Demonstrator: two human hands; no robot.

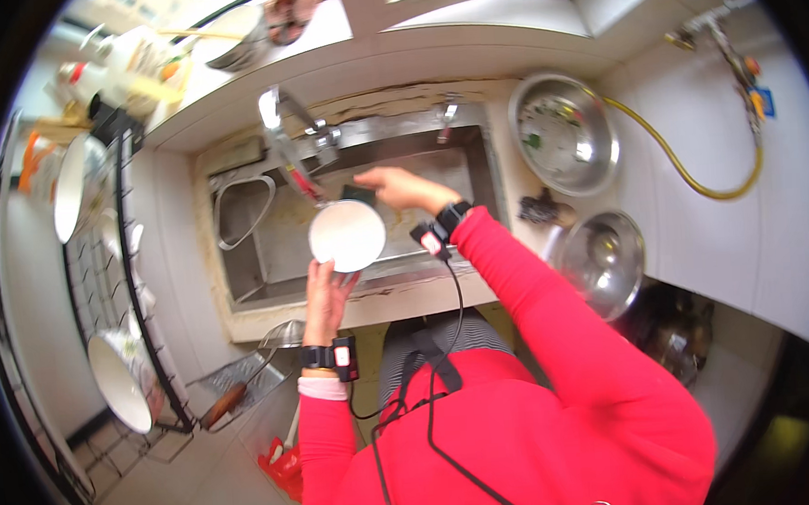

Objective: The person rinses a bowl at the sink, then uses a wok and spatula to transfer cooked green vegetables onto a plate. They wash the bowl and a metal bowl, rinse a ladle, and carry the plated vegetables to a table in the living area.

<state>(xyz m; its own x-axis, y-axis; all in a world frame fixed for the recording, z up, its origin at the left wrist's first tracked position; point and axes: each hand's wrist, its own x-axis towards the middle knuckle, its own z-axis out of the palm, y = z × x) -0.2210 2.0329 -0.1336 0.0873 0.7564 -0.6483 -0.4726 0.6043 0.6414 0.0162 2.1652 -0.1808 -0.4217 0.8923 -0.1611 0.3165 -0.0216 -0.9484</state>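
A round white bowl or plate [347, 236] is held over the metal sink [433, 264] by my left hand [329, 292], whose fingers grip its lower edge. Just above and right of it, my right hand [400, 187] is over the basin with a dark green scouring pad [358, 194] at its fingers; the pad is partly hidden by the white dish. A chrome faucet [278, 121] arches over the basin, its spout end with a red part close to the dish's top edge. Whether water runs is not clear.
Right of the sink stand a steel basin with leafy scraps [564, 135] and a smaller steel bowl [603, 261]. A black wire rack [139, 282] with white bowls is on the left. A yellow hose [669, 149] loops at right. A strainer [286, 334] sits by the front edge.
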